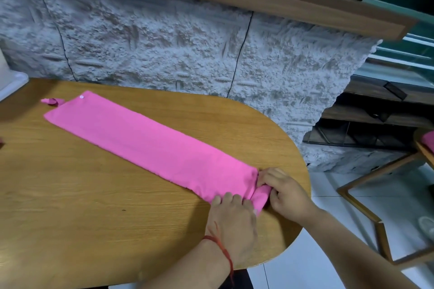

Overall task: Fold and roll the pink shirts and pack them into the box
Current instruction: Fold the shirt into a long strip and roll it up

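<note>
Long folded pink shirt (pixel 145 138) flat on desk (pixel 94 206), upper left toward lower right; rolled near end pinched by left hand (pixel 231 216), gripped by right hand (pixel 285 191).

I look down on a wooden counter (pixel 94 206) with pale grain and a rounded right end. A pink shirt (pixel 141 138), folded into one long narrow strip, lies flat on it, running diagonally from far left to near right. A small pink tab (pixel 50 101) sticks out at the far end. At the near end, my left hand (pixel 232 213) and right hand (pixel 286 192) grip a small roll of the cloth.
</note>
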Demonstrator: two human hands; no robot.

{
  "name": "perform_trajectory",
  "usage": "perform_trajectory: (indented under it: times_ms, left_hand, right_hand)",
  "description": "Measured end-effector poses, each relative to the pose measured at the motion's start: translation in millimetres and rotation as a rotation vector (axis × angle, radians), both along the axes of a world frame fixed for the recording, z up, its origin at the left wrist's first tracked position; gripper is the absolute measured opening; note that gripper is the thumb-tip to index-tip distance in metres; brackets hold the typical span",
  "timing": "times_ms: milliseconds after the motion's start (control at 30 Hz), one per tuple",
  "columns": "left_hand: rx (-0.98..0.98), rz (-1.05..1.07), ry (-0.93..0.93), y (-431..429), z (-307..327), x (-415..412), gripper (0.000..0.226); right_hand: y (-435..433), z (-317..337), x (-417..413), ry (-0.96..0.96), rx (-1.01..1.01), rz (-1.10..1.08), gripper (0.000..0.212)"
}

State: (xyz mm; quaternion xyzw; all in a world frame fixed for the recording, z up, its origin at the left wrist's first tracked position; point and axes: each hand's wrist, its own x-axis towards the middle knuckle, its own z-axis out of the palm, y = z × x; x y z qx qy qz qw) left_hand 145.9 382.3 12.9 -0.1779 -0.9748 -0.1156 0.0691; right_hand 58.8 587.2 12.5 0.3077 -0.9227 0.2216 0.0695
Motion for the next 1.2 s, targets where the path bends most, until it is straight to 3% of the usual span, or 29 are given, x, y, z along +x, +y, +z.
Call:
perform_trajectory:
  times_ms: [167,333,467,567,667,767,867,933,1100,1200]
  left_hand:
    - [0.146,0.09,0.15,-26.8,-22.5,13.6,0.038]
    - [0.127,0.109,0.197,-35.9,-16.6,33.4,0.031]
    - [0.09,0.013,0.274,-36.3,-12.9,46.8,0.03]
    - [-0.048,0.015,0.259,-38.1,-10.1,51.4,0.039]
    - [-0.083,0.058,0.214,-39.9,-10.8,53.3,0.042]
    - [-0.023,0.084,0.184,-43.5,-11.4,54.4,0.038]
    - [0.08,0.109,0.151,-46.3,-9.9,55.3,0.032]
    - [0.157,0.125,0.139,-47.9,-12.0,53.9,0.027]
    - [0.28,0.182,0.0,-53.6,-21.5,46.7,0.034]
    - [0.257,0.201,-0.027,-52.6,-22.7,46.9,0.038]
  right_hand:
    - [-28.0,-3.9,6.3,-0.026,-0.143,0.006,0.041]
    - [-37.6,-3.8,16.8,-0.074,-0.128,-0.01,0.036]
    - [-51.3,10.7,19.4,-0.131,0.14,-0.002,0.016]
    - [-65.4,15.7,18.7,-0.135,0.387,-0.075,0.027]
    - [-64.8,10.7,26.0,-0.168,0.179,-0.162,0.018]
    - [-53.2,-0.1,38.6,-0.173,-0.137,-0.156,0.037]
    - [-47.9,-8.1,48.8,-0.252,-0.423,-0.187,0.03]
    - [-48.9,-10.6,48.4,-0.331,-0.492,-0.229,0.021]
    - [-61.1,-5.5,37.1,-0.374,-0.539,-0.251,0.018]
    - [-69.3,-3.8,28.0,-0.336,-0.524,-0.306,0.031]
